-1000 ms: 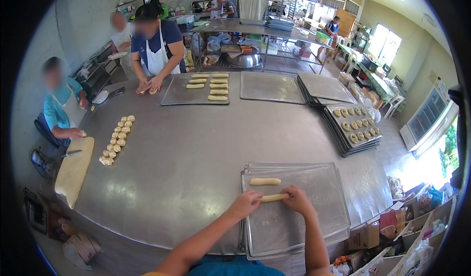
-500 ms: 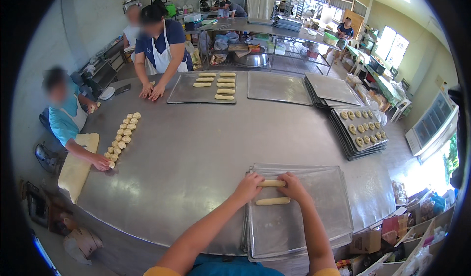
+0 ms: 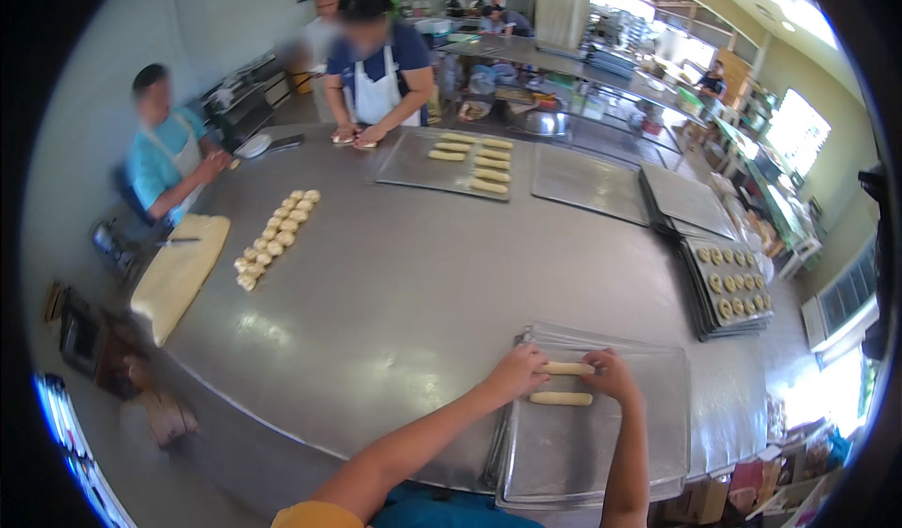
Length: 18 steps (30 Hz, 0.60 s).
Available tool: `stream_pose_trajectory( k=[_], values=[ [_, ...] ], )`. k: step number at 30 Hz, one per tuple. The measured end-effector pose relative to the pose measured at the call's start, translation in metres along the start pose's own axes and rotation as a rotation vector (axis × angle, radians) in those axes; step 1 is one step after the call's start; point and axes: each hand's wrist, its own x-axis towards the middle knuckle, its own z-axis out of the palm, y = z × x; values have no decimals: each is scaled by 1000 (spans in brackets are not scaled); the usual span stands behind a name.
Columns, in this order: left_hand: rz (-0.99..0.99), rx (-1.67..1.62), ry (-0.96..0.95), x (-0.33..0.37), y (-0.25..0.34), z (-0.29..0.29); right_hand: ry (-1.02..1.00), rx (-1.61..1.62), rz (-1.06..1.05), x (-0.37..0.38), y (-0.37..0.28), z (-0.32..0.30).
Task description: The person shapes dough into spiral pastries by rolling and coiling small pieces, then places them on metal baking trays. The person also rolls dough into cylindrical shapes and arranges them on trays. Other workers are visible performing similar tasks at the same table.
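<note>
My left hand (image 3: 520,373) and my right hand (image 3: 613,375) pinch the two ends of a pale dough roll (image 3: 567,368). It is at the far part of a metal baking tray (image 3: 601,458); whether it rests on the metal or is just above it, I cannot tell. A second dough roll (image 3: 561,398) lies on the tray just nearer to me, roughly parallel and apart from the first. The tray tops a stack at the near edge of the steel table (image 3: 404,274).
Two rows of dough balls (image 3: 272,237) and a dough sheet (image 3: 183,274) lie at left. Two co-workers (image 3: 169,157) (image 3: 381,77) stand at the far left side. Across the table are a tray of dough rolls (image 3: 423,178), another tray (image 3: 587,185), and stacked trays of ring-shaped dough (image 3: 731,284) at right.
My view has swung left, shifting the scene rightward. Both hands still grip the roll's ends. The co-worker in teal has drawn a hand back from the dough balls and brought both hands together.
</note>
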Motion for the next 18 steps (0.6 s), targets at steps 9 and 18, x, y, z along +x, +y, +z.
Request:
stream_pose_trajectory(
  k=[9, 18],
  values=[
    [-383, -102, 238, -140, -34, -140, 6, 192, -301, 98, -146, 70],
    [-726, 49, 535, -325, -130, -292, -537, 341, -535, 219, -386, 403]
  ],
)
